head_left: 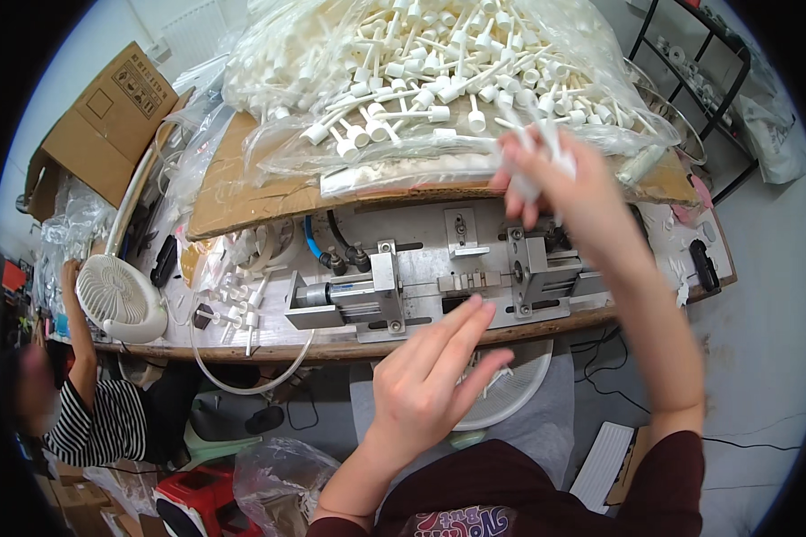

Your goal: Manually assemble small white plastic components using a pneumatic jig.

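Note:
My right hand [569, 179], smeared by motion, is raised over the near edge of a heap of white plastic scoops [475, 121]. Its fingers are closed around a few whitish plastic pieces [539, 166] that look like the same scoops; their number cannot be made out. My left hand [421, 385] is held at the front edge of the bench with its fingers stretched out and nothing in them. Just beyond its fingertips is a metal fixture [470, 282] between two clamp blocks, the left block [385, 286] and the right block [530, 273].
Cardboard [242, 179] and clear plastic lie under the heap. A white fan [121, 300] and loose scoops [242, 313] are on the left of the bench. Below the edge sits a round white basket [519, 385]. A co-worker in a striped shirt [107, 425] sits at far left.

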Demonstrator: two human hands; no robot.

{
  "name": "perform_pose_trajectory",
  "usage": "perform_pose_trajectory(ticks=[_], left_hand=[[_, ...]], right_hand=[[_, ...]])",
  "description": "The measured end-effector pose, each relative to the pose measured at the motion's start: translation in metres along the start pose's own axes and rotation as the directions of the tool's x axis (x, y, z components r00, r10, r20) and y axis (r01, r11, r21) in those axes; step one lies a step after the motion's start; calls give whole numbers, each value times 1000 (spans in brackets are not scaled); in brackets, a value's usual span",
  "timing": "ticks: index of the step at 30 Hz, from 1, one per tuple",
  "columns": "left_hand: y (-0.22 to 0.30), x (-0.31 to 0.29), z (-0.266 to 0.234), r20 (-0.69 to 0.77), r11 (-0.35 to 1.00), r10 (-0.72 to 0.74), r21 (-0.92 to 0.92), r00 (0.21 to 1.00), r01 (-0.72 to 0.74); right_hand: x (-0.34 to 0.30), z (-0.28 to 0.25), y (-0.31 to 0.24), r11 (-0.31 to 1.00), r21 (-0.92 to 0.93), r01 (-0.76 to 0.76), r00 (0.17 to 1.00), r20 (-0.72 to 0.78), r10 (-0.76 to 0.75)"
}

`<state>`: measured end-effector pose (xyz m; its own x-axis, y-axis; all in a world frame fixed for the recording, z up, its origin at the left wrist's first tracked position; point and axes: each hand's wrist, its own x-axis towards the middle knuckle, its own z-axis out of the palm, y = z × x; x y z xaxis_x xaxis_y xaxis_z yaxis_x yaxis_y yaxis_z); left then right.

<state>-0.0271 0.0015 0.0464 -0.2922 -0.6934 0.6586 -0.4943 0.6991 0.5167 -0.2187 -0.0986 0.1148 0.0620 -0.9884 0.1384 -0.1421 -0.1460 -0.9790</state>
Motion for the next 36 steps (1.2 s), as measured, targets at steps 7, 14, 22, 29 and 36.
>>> perform_pose_trajectory(ticks=[7,14,22,29,36], left_hand=[[-9,-6,5,-72,993,74,92,995,-67],[-18,-24,4,44,997,-75,0,996,75],[-23,-18,16,222,966,-78,258,972,19],[-28,-19,31,152,978,-102,198,983,71],[-28,-12,25,190,956,-76,293,979,17]], right_hand=[[-103,65,49,929,344,-137,988,-23,154],[-118,50,65,938,324,-123,983,-90,160],[-130,40,60,974,202,-101,971,-195,141],[-135,32,61,977,160,-140,967,-189,170],[-138,28,67,969,203,-143,972,-157,177]])
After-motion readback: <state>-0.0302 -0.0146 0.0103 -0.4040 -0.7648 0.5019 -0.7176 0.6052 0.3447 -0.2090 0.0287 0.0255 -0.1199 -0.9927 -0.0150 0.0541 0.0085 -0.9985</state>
